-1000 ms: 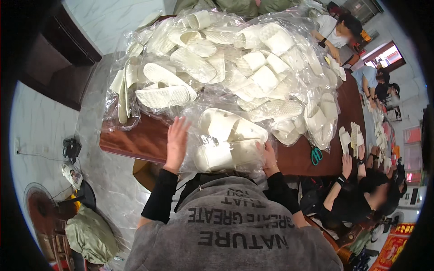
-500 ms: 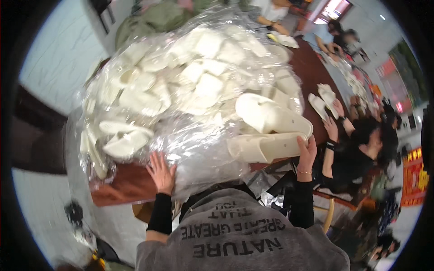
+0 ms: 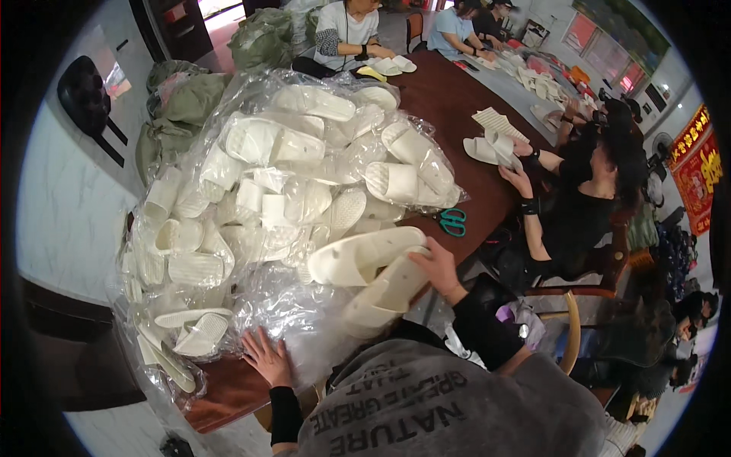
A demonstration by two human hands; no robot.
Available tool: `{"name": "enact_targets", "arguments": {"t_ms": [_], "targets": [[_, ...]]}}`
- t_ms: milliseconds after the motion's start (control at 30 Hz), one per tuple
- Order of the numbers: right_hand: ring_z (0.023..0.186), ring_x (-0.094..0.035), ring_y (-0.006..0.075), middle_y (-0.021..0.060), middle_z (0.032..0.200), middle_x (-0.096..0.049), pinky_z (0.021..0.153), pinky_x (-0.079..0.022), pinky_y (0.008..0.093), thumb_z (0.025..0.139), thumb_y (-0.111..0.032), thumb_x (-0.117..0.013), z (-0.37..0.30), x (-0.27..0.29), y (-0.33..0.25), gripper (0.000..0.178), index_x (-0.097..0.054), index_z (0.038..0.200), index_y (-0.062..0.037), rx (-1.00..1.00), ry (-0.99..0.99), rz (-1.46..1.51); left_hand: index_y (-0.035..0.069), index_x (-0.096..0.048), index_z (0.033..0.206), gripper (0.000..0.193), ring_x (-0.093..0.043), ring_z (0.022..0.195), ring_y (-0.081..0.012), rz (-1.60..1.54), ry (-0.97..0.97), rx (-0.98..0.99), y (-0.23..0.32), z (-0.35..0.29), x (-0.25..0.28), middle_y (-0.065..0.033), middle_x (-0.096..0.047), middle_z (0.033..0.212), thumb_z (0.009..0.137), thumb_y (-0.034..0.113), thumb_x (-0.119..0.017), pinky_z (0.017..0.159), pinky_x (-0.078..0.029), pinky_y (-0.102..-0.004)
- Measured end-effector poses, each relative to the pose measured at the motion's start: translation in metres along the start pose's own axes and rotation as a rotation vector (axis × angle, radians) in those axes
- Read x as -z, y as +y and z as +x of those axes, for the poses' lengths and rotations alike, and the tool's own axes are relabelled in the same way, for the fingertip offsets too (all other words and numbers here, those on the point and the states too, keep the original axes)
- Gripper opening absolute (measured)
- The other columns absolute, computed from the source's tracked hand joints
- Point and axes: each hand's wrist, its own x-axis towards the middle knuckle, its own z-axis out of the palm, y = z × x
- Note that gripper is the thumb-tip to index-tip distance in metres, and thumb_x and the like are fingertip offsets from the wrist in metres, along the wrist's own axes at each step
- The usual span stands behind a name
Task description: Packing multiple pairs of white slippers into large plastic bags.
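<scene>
My right hand (image 3: pixel 442 271) grips a pair of cream slide slippers at one end, over the near edge of the table. The upper slipper (image 3: pixel 335 265) lies partly across the pile, while the lower slipper (image 3: pixel 392 293) slants down toward me and looks slightly blurred. My left hand (image 3: pixel 266 359) is open, fingers spread, resting on the clear plastic sheet (image 3: pixel 270 305) near the table's front edge. Beyond both hands a large heap of white slippers (image 3: pixel 263 209) sits in and on that plastic. Another slipper pair (image 3: pixel 199 327) lies left of my left hand.
Green-handled scissors (image 3: pixel 453 222) lie on the brown table (image 3: pixel 487 91), right of the heap. A co-worker's hands (image 3: pixel 518 174) hold slippers at the right side. Another person (image 3: pixel 346 38) sits at the far end. Green sacks (image 3: pixel 186 107) stand behind the heap.
The view has swung to the right. My right hand has brought the held slippers closer to my left hand, and they now tilt more. The left hand stays flat and spread.
</scene>
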Motion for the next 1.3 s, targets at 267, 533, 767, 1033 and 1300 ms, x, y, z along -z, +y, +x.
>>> {"name": "enact_targets", "arguments": {"t_ms": [267,533,767,1033,1300], "targets": [[0.094,-0.061,0.0135,0.0035,0.105,-0.065,0.078,-0.051,0.0305,0.090,-0.017,-0.067,0.087,0.157,-0.006,0.030,-0.059,0.116,-0.0046,-0.008,0.338,0.500,0.020,-0.026,0.152,0.070,-0.009,0.148,-0.0346,0.033,-0.025,0.042,-0.001,-0.001,0.001,-0.0110,-0.010,0.161,0.092,0.043,-0.053,0.112,-0.016,-0.0602],[0.115,-0.058,0.0267,0.0096,0.127,-0.059,0.096,-0.050,0.0459,0.096,-0.025,-0.059,0.274,0.178,0.096,0.042,-0.049,0.133,-0.0088,-0.310,0.357,0.976,0.020,-0.027,0.152,0.070,-0.010,0.148,-0.0336,0.050,-0.037,0.059,0.005,0.002,0.002,-0.0104,-0.013,0.161,0.091,0.043,-0.053,0.113,-0.015,-0.0591],[0.111,-0.058,0.0281,0.0091,0.116,-0.062,0.090,-0.051,0.0464,0.097,-0.038,-0.054,0.323,0.097,0.083,0.041,-0.054,0.122,-0.0057,-0.512,0.436,1.029,0.021,-0.027,0.152,0.071,-0.011,0.148,-0.0335,0.047,-0.054,0.094,-0.003,-0.001,-0.001,-0.0117,-0.013,0.161,0.089,0.041,-0.055,0.114,-0.013,-0.0575],[0.082,-0.058,0.0182,0.0085,0.092,-0.063,0.072,-0.046,0.0296,0.083,-0.046,-0.070,0.278,0.082,0.143,0.055,-0.064,0.110,0.0014,-0.171,0.152,0.391,0.020,-0.027,0.152,0.069,-0.010,0.148,-0.0337,0.034,-0.093,0.093,0.007,0.010,0.002,-0.0133,-0.013,0.160,0.092,0.045,-0.050,0.115,-0.011,-0.0572],[0.074,-0.057,0.0198,0.0116,0.085,-0.062,0.070,-0.047,0.0323,0.081,-0.029,-0.074,0.270,0.090,0.120,0.038,-0.061,0.103,-0.0011,0.238,0.280,-0.318,0.020,-0.028,0.152,0.070,-0.011,0.147,-0.0334,0.009,-0.079,0.078,0.004,0.007,-0.001,-0.0137,-0.014,0.160,0.090,0.043,-0.053,0.115,-0.011,-0.0557]]}}
